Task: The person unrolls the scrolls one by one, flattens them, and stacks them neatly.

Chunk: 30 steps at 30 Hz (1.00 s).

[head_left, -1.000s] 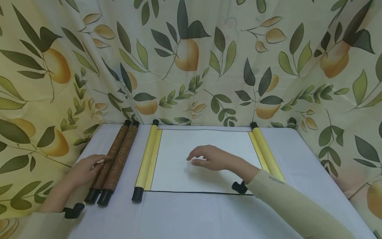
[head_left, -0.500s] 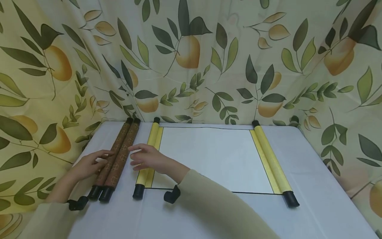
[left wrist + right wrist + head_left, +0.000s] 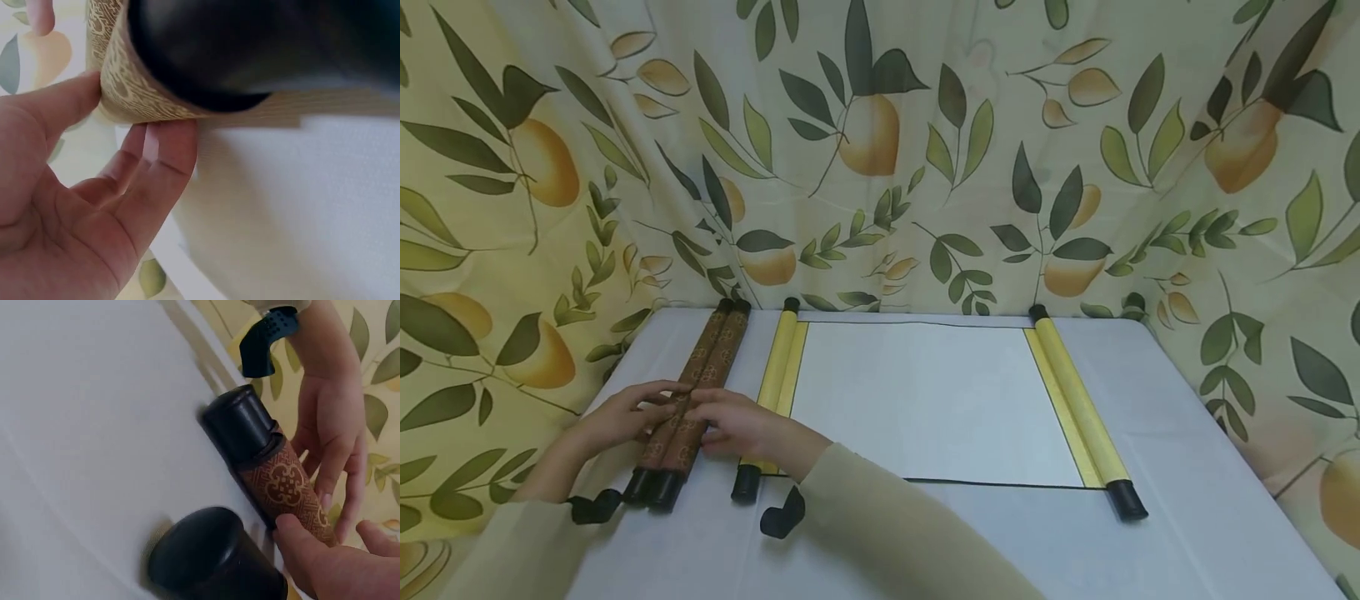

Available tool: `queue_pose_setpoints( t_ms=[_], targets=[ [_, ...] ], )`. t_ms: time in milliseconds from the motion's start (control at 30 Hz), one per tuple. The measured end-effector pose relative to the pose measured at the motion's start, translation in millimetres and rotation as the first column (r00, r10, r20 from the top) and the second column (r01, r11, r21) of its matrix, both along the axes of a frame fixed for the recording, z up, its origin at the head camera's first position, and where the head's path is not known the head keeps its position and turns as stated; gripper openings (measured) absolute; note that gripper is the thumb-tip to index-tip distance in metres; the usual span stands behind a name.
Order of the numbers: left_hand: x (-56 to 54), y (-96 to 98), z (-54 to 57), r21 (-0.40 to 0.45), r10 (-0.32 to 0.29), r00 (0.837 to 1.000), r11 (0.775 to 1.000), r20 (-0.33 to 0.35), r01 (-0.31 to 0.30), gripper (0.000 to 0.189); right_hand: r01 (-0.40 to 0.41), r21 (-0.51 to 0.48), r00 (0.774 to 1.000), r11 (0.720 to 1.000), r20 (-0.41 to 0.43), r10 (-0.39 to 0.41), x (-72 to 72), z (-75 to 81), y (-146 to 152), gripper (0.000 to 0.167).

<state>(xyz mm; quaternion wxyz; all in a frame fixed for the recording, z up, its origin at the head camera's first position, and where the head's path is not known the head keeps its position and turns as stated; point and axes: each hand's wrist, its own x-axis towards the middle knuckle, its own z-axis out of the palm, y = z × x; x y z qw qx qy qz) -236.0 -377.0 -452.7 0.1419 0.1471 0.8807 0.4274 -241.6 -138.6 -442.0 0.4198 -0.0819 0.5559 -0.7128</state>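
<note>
A closed brown scroll [image 3: 718,360] with gold patterning lies on the table's left side, its two rollers side by side with black end knobs. My left hand [image 3: 613,421] holds its left roller; in the left wrist view the thumb and fingers of this hand [image 3: 69,219] touch the patterned roll [image 3: 125,81]. On the other side, my right hand [image 3: 748,425] grips the right roller. The right wrist view has this hand's thumb [image 3: 306,550] against the brown roll [image 3: 287,484], below its black knob [image 3: 234,428]. Some fingertips are hidden behind the rollers.
An unrolled scroll with a white sheet [image 3: 917,400] and yellow rollers [image 3: 1086,408] lies to the right. My right wrist passes over its left roller, whose black knob [image 3: 197,553] is close to the right hand. A white cloth [image 3: 1187,467] covers the table; a leaf-and-fruit curtain [image 3: 880,242] surrounds it.
My right hand has moved left from above the white sheet to the brown scroll and taken hold of its right roller. The left hand has stayed at the left roller.
</note>
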Motion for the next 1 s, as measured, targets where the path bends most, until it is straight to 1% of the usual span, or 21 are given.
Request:
queue_pose_setpoints(
  t_ms=[167,267,400,467,533,567,667,733,800,933,1000],
  targets=[
    [-0.2,-2.5,-2.8,0.065,0.040,0.996,0.997,0.085,-0.046,0.055,0.023,-0.022,0.999,0.999,-0.033,-0.024,3.1,-3.4,-2,0.058],
    [1.5,-4.8,-1.9,0.096,0.036,0.991,0.994,0.132,-0.049,0.059,0.052,-0.040,0.998,0.998,-0.035,-0.054,4.1,-2.7,0,0.058],
    [9.2,-7.9,2.7,0.169,0.031,0.973,0.983,0.230,-0.071,0.061,0.059,-0.062,0.996,0.996,-0.068,-0.063,3.5,0.3,2,0.056],
    [13.3,-7.4,4.6,0.213,0.030,0.963,0.973,0.267,-0.089,0.059,0.053,-0.070,0.994,0.996,-0.093,-0.059,3.1,2.4,4,0.053],
    [16.1,-5.6,5.2,0.266,0.025,0.955,0.958,0.297,-0.108,0.056,0.050,-0.074,0.993,0.996,-0.107,-0.058,2.8,4.0,5,0.050],
    [17.0,-4.1,5.4,0.292,0.019,0.952,0.950,0.306,-0.113,0.054,0.048,-0.073,0.992,0.996,-0.115,-0.056,2.9,4.8,5,0.050],
    [18.8,0.4,6.4,0.344,-0.011,0.949,0.933,0.314,-0.103,0.050,0.053,-0.054,0.990,0.997,-0.125,-0.059,3.3,6.5,6,0.049],
    [19.8,4.3,8.6,0.361,-0.023,0.947,0.927,0.320,-0.100,0.049,0.057,-0.031,0.987,0.998,-0.148,-0.061,3.5,7.3,7,0.049],
    [20.7,8.6,11.8,0.354,-0.019,0.948,0.930,0.316,-0.100,0.050,0.070,-0.009,0.982,0.998,-0.174,-0.070,3.6,8.5,8,0.048],
    [22.6,17.9,19.0,0.318,0.023,0.955,0.940,0.296,-0.122,0.052,0.098,0.021,0.971,0.995,-0.220,-0.091,3.0,10.2,12,0.047],
    [23.7,22.3,21.1,0.312,0.041,0.957,0.941,0.289,-0.135,0.052,0.105,0.030,0.967,0.994,-0.237,-0.095,2.6,9.8,15,0.049]
  ],
)
